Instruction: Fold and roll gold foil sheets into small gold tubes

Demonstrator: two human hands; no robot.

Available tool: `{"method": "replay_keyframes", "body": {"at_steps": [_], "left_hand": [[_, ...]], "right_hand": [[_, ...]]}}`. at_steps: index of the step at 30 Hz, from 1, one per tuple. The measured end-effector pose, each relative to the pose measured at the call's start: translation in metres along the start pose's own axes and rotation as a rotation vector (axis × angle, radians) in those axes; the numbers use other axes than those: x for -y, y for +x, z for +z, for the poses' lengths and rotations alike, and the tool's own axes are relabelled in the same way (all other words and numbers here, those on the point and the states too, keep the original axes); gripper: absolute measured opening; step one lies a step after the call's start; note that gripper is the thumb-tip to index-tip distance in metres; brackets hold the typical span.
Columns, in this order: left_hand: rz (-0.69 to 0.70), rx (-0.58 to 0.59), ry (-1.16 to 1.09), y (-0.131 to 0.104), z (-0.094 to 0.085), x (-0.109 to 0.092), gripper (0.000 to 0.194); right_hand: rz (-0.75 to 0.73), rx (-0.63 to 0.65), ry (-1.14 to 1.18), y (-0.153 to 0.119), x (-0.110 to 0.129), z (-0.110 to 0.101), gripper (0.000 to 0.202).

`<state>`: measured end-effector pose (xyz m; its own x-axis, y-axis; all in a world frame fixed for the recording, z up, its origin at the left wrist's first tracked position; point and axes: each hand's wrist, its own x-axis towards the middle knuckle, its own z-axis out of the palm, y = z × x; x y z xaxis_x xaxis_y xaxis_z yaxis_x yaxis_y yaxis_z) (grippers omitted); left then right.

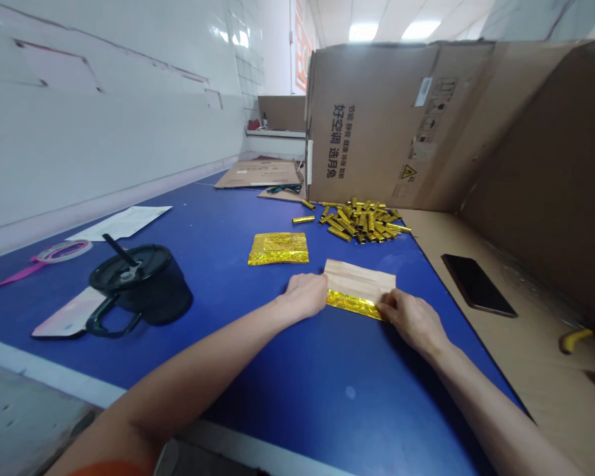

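Note:
A rectangular sheet of brownish paper with a shiny gold strip [359, 280] lies on the blue table between my hands, its gold edge nearest me. My left hand [306, 295] is closed on the sheet's left end. At the right end, my right hand [412, 320] pinches the near corner, thumb and finger at the gold edge. Left of the sheet, beyond my left hand, rests a flat stack of gold foil sheets [278, 248]. Farther back sits a heap of small gold foil tubes [361, 221], with a single gold tube [303, 219] apart on its left.
A dark lidded mug [153, 284] with a straw stands at left, by a phone [69, 312], a tape roll [65, 250] and white paper [123, 223]. A large cardboard box [377, 125] rises behind the tubes. On cardboard at right lies a black phone [477, 284].

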<state>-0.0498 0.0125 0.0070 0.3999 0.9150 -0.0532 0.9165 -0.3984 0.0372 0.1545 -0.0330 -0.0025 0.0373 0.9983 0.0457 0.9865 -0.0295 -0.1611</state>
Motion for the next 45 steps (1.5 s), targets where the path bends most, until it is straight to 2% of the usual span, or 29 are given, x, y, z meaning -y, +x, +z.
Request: {"method": "replay_keyframes", "body": {"at_steps": [5,10,15,17,21,24,26,28,30,32,37,45], "left_hand": [[0.017,-0.032,0.030,-0.003,-0.001,-0.002,0.020],[0.043,-0.181,0.089,-0.012,-0.004,-0.011,0.025],[0.302,-0.185,0.137,-0.019,0.003,-0.021,0.022],[0.349,-0.187,0.135,-0.020,0.009,-0.024,0.020],[0.337,-0.193,0.080,-0.020,0.015,-0.026,0.045],[0.324,-0.168,0.010,-0.014,0.018,-0.023,0.051],[0.320,-0.140,-0.035,-0.009,0.020,-0.019,0.050],[0.329,-0.121,-0.073,-0.004,0.021,-0.014,0.049],[0.351,-0.100,-0.109,-0.001,0.021,-0.009,0.047],[0.368,-0.077,-0.142,0.001,0.019,-0.004,0.045],[0.357,-0.062,-0.210,0.006,0.018,-0.001,0.046],[0.283,-0.046,-0.174,0.013,0.027,-0.003,0.050]], "right_hand": [[0.018,-0.005,-0.065,0.000,0.000,0.002,0.024],[0.019,-0.003,-0.090,0.000,0.002,0.001,0.023],[0.024,0.011,-0.103,0.001,0.002,0.000,0.023],[0.028,0.011,-0.104,0.002,0.002,0.000,0.024],[0.038,0.005,-0.119,-0.001,0.004,0.000,0.025],[0.028,-0.033,-0.200,-0.007,0.011,-0.002,0.025],[-0.051,-0.121,-0.275,-0.013,0.019,-0.003,0.023],[-0.212,-0.197,-0.294,-0.017,0.026,-0.003,0.022],[-0.385,-0.189,-0.246,-0.019,0.031,0.000,0.022],[-0.493,-0.122,-0.174,-0.019,0.033,0.003,0.026],[-0.543,-0.023,-0.125,-0.023,0.037,0.004,0.041],[-0.706,0.048,-0.132,-0.041,0.059,-0.009,0.028]]}}
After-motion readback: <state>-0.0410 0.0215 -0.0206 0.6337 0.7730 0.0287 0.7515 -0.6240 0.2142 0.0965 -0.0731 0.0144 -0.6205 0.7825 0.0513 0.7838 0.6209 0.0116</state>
